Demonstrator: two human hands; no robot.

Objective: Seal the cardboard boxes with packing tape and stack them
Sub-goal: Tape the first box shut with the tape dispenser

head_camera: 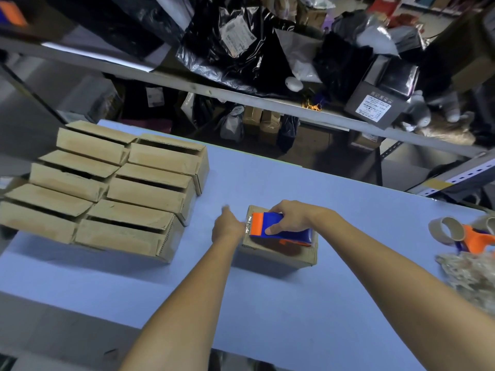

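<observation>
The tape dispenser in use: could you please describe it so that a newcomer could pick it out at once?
On the blue table, right of the open cardboard boxes, one small box stands alone. The tape dispenser lies on it, gripped by the right hand. Unlike the spare dispenser at the table's right edge, it is mostly blue.

Blue table (267, 303) — cardboard boxes (107, 188), spare tape dispenser (474, 236).

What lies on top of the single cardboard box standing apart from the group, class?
A blue and orange tape dispenser lies on the box, gripped by the right hand. The left hand presses the box's left end. The seam beneath them is covered.
</observation>
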